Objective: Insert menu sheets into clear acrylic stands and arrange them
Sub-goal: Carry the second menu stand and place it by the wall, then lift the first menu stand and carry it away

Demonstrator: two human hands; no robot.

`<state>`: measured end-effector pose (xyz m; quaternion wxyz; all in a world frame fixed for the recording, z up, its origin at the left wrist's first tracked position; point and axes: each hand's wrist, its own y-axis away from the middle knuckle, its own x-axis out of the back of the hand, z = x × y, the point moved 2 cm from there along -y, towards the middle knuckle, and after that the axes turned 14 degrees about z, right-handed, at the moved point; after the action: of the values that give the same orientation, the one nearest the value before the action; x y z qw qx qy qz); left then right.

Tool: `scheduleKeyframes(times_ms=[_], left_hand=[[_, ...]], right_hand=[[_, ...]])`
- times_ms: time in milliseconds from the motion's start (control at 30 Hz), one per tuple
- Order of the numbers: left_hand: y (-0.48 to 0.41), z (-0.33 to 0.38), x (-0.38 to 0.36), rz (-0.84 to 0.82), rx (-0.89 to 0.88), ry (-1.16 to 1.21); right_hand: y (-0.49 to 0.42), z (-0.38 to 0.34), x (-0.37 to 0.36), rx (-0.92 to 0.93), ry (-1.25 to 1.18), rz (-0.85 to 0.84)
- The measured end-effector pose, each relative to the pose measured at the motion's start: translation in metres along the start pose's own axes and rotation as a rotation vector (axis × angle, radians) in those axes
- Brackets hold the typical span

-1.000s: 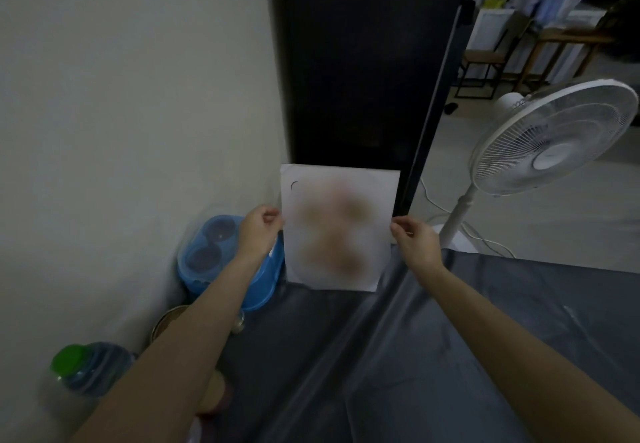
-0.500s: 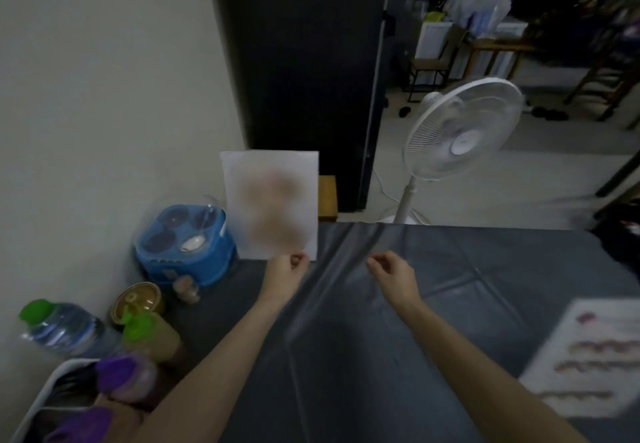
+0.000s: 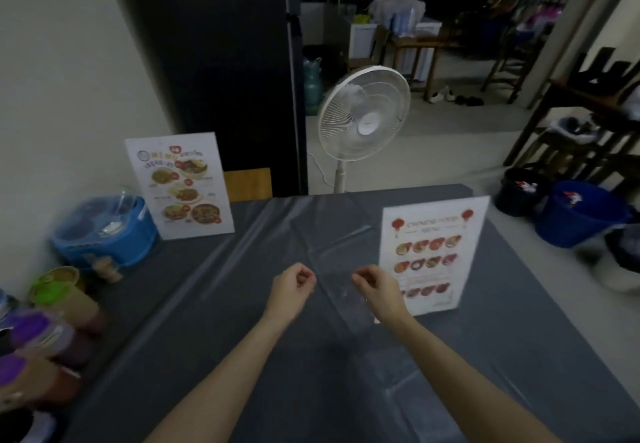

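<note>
Two menu sheets stand upright in clear acrylic stands on the grey-covered table (image 3: 221, 304). The food-photo menu (image 3: 180, 184) is at the back left, beside the blue container. A Chinese food menu (image 3: 431, 255) stands on the right. My left hand (image 3: 292, 288) and my right hand (image 3: 375, 288) hover over the middle of the table with fingers curled and nothing visible in them. Between them lies a faint clear rectangular shape (image 3: 346, 300), possibly an empty acrylic stand; I cannot tell for sure.
A blue container (image 3: 104, 235), a jar and several green- and purple-capped bottles (image 3: 45, 335) crowd the left edge. Behind the table stand a white fan (image 3: 363, 113) and a dark cabinet. Blue and black bins (image 3: 578, 214) sit on the floor at the right.
My left hand has let go of the food-photo menu, which now stands at the back left. Both hands have drawn back to the table's middle. The view has swung right, showing the second menu.
</note>
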<state>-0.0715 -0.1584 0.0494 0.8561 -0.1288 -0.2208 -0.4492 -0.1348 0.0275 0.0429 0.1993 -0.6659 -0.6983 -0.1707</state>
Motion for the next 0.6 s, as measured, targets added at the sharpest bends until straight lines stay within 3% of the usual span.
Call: scheduleKeyframes(times_ms=[333, 600], left_hand=[[0.021, 0.026, -0.061, -0.146, -0.059, 0.005], [0.027, 0.045, -0.089, -0.108, -0.048, -0.016]], right_hand=[[0.015, 0.052, 0.101, -0.182, -0.018, 0.221], [0.002, 0.075, 0.158, -0.223, -0.009, 0.334]])
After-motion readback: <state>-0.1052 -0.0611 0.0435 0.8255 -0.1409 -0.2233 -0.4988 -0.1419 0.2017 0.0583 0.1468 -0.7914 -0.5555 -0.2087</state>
